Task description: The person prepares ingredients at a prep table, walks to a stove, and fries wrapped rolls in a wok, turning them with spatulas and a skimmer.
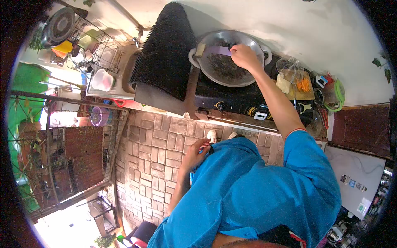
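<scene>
Seen from above, a blue shirt (256, 186) filled the foreground. The person's left hand (199, 149) was at the hip with its fingers curled; whether it gripped anything could not be told. Below, a floor of worn, pale reddish bricks (157, 149) ran off to the left, and the tip of a light shoe (211, 135) showed on it. On the right side stood a white panel (351, 173) bearing small pictures.

Ahead was a black stove (209, 101) with knobs along its front. On it sat a wide silver pan (248, 41) with two loop handles, dark bits scattered over its base. The right hand (245, 57) reached over the pan, fingers closed around a flat purple utensil (219, 50) that pointed left above it, toward a pale piece (200, 50) at the rim.

Right of the stove, a wooden board (304, 96) carried orange strips (304, 84), near a green-rimmed container (337, 97). To the left, a black spiky mat (165, 49) stood beside a metal sink (128, 78); past it, a wire rack (99, 49) held dishes. A pale wall (331, 33) rose behind the stove, and at far left a metal frame (51, 124) opened onto bright daylight.
</scene>
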A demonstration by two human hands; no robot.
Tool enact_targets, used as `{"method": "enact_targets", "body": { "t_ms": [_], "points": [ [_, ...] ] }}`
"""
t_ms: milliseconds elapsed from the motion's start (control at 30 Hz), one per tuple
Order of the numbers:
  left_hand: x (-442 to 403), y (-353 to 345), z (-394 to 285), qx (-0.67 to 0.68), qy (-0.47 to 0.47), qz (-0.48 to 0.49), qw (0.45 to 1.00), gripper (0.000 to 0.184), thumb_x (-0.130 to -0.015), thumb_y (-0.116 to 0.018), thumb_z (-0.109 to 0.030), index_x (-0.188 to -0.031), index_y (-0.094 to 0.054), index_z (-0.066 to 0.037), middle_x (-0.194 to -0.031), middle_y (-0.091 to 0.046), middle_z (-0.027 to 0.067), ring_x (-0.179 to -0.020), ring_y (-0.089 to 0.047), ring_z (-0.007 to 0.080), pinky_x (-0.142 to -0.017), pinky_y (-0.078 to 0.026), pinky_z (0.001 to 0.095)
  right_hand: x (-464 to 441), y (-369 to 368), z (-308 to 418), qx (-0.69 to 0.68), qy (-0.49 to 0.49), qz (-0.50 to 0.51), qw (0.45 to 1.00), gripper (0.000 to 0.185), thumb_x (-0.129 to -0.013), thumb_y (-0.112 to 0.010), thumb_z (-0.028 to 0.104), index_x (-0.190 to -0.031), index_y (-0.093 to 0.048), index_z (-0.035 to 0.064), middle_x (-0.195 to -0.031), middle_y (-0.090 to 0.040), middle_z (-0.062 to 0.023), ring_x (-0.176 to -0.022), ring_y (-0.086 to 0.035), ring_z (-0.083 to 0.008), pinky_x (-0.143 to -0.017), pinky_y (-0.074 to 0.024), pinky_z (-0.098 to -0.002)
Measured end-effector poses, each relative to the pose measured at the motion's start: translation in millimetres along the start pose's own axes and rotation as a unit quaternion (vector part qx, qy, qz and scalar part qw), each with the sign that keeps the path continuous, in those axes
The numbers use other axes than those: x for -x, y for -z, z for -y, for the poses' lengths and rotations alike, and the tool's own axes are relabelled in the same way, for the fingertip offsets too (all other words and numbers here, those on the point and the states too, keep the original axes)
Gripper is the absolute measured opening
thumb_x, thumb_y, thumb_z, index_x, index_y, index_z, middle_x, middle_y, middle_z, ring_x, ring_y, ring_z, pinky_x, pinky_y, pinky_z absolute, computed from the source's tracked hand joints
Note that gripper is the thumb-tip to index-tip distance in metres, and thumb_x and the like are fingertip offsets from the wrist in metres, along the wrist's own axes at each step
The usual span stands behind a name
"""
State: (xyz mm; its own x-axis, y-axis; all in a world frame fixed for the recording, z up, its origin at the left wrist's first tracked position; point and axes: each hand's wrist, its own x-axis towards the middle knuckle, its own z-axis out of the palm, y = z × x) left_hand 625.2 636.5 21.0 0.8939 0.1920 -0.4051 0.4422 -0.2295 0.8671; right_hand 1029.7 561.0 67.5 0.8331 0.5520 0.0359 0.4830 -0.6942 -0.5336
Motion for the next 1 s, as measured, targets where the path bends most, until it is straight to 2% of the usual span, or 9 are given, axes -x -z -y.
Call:
{"method": "enact_targets", "body": {
  "t_ms": [133, 233, 433, 500, 733, 800, 933, 1000],
  "points": [
    [2, 0, 3, 0.011, 0.001, -0.003, 1.000, 0.031, -0.091, -0.061, -0.015, -0.119, -0.059, -0.002, -0.107, -0.066, 0.0138, -0.098, -0.064, 0.0222, -0.084, -0.052, 0.0340, 0, -2, 0, -0.010, 0.000, -0.012, 1.000, 0.023, -0.080, -0.052, 0.017, -0.087, -0.073, 0.0094, -0.087, -0.067, -0.0215, -0.084, -0.066, -0.0401, -0.081, -0.0522, -0.0489],
    [3, 1, 5, 0.016, 0.002, -0.005, 1.000, 0.031, -0.091, -0.061, -0.015, -0.119, -0.059, -0.002, -0.107, -0.066, 0.0139, -0.099, -0.064, 0.0222, -0.084, -0.052, 0.0341, 4, 2, -3, 0.044, -0.011, 0.036, 0.998, 0.027, -0.086, -0.049, 0.018, -0.096, -0.072, 0.0068, -0.093, -0.068, -0.0193, -0.089, -0.064, -0.0378, -0.082, -0.0499, -0.0454],
    [3, 3, 1, -0.001, 0.003, 0.006, 1.000, 0.031, -0.091, -0.061, -0.015, -0.120, -0.059, -0.002, -0.107, -0.066, 0.0140, -0.098, -0.064, 0.0222, -0.083, -0.053, 0.0342, 6, -9, -24, 0.057, -0.009, 0.007, 0.998, 0.027, -0.084, -0.050, 0.018, -0.093, -0.072, 0.0057, -0.089, -0.068, -0.0193, -0.087, -0.064, -0.0379, -0.083, -0.0498, -0.0458],
    [3, 3, 3, -0.003, -0.001, 0.005, 1.000, 0.031, -0.091, -0.061, -0.015, -0.120, -0.059, -0.002, -0.107, -0.066, 0.0139, -0.098, -0.064, 0.0222, -0.083, -0.053, 0.0341, 6, -9, -28, 0.111, -0.010, 0.021, 0.994, 0.026, -0.083, -0.051, 0.018, -0.092, -0.072, 0.0068, -0.089, -0.068, -0.0190, -0.087, -0.064, -0.0374, -0.083, -0.0498, -0.0463],
    [5, 5, 1, -0.004, -0.011, -0.008, 1.000, 0.029, -0.091, -0.061, -0.013, -0.118, -0.059, -0.001, -0.106, -0.066, 0.0136, -0.097, -0.065, 0.0216, -0.084, -0.053, 0.0338, 13, 4, -29, 0.095, -0.050, 0.020, 0.994, 0.024, -0.080, -0.052, 0.016, -0.089, -0.073, 0.0068, -0.088, -0.068, -0.0195, -0.083, -0.065, -0.0370, -0.079, -0.0510, -0.0454],
    [4, 4, 3, -0.003, -0.004, -0.006, 1.000, 0.029, -0.091, -0.061, -0.013, -0.117, -0.059, -0.001, -0.106, -0.065, 0.0137, -0.097, -0.065, 0.0215, -0.084, -0.053, 0.0337, 10, 0, -40, 0.146, -0.032, 0.014, 0.989, 0.024, -0.079, -0.052, 0.016, -0.088, -0.073, 0.0069, -0.087, -0.068, -0.0191, -0.082, -0.065, -0.0366, -0.078, -0.0510, -0.0449],
    [4, 2, 6, 0.004, -0.005, -0.008, 1.000, 0.029, -0.091, -0.061, -0.013, -0.117, -0.059, -0.001, -0.106, -0.065, 0.0135, -0.097, -0.065, 0.0215, -0.085, -0.053, 0.0341, 7, -17, -54, 0.116, -0.055, 0.030, 0.991, 0.025, -0.080, -0.053, 0.016, -0.088, -0.074, 0.0073, -0.086, -0.068, -0.0186, -0.083, -0.065, -0.0361, -0.077, -0.0509, -0.0449],
    [3, 3, 5, 0.003, -0.005, -0.008, 1.000, 0.029, -0.091, -0.061, -0.014, -0.118, -0.059, -0.001, -0.106, -0.065, 0.0134, -0.097, -0.065, 0.0216, -0.085, -0.052, 0.0344, 3, -25, -69, 0.072, -0.004, 0.007, 0.997, 0.025, -0.075, -0.053, 0.020, -0.075, -0.070, 0.0018, -0.087, -0.067, -0.0220, -0.079, -0.066, -0.0397, -0.075, -0.0528, -0.0473]
  ]
}}
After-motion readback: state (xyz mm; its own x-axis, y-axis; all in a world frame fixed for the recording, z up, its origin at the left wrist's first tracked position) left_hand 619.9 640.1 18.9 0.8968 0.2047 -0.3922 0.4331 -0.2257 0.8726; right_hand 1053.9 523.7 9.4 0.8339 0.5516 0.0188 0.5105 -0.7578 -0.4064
